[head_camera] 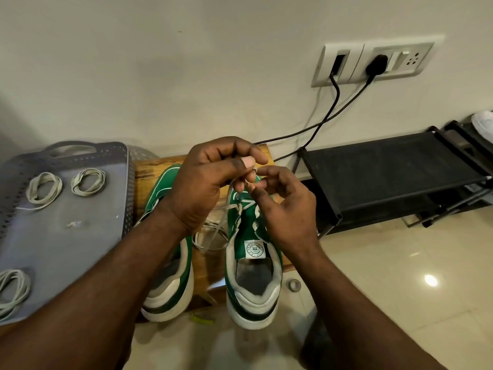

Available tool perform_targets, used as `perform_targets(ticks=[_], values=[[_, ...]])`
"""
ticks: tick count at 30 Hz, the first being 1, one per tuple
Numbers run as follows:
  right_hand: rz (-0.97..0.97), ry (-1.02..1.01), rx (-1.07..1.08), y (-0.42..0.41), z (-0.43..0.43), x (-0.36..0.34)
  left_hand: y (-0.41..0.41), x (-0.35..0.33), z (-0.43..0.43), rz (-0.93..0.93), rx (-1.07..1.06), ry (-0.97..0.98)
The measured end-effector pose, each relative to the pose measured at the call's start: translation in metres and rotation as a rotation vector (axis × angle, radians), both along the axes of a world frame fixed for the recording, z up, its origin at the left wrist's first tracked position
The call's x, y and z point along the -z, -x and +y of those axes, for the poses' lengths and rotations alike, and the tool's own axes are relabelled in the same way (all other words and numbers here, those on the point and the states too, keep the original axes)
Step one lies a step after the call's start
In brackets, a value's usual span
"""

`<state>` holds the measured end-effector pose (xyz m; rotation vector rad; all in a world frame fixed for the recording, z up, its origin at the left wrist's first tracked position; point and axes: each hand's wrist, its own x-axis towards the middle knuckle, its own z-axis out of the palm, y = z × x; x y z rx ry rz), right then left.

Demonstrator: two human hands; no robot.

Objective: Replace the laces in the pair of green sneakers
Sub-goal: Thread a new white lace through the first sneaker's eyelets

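Note:
Two green sneakers with white soles stand on a small wooden stool, heels toward me. The right sneaker has a pale lace threaded only through its front eyelets, with slack lying between the shoes. My left hand pinches that lace above the shoe's toe end. My right hand pinches the lace close beside it, fingertips almost touching the left hand's. The left sneaker is partly hidden under my left forearm.
A grey perforated tray at the left carries three coiled laces. A black shoe rack stands at the right. Two black cables run down from wall sockets behind the stool. The floor is glossy tile.

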<state>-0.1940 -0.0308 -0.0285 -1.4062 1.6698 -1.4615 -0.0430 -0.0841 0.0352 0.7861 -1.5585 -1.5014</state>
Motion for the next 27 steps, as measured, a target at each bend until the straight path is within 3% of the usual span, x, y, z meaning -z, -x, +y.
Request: perform_targets(ticks=[3,7,12,16,18,22,25,27], values=[[-0.007,0.075,-0.143,0.001,0.001,-0.005,0.003,-0.002,0.004,-0.079,0.051,0.071],[-0.017,0.092,-0.119,0.006,-0.001,0.002,0.001,-0.003,0.002,-0.083,0.021,0.066],[-0.116,-0.187,0.195,0.027,-0.005,0.017,-0.006,-0.006,-0.004,0.062,-0.086,-0.013],[0.115,-0.380,0.164,0.032,-0.004,0.018,-0.010,-0.006,-0.007,0.007,-0.147,-0.011],[0.229,-0.327,0.081,0.024,-0.001,0.013,-0.008,-0.004,-0.006,-0.170,-0.147,0.032],[0.258,0.004,-0.065,0.010,0.004,0.000,0.000,0.004,0.000,-0.404,-0.032,0.042],[0.270,0.077,-0.023,0.013,0.004,0.006,0.003,0.004,0.002,-0.399,-0.009,0.021],[0.282,-0.089,0.073,0.023,0.001,0.014,0.001,0.001,0.002,-0.301,-0.024,-0.013]])
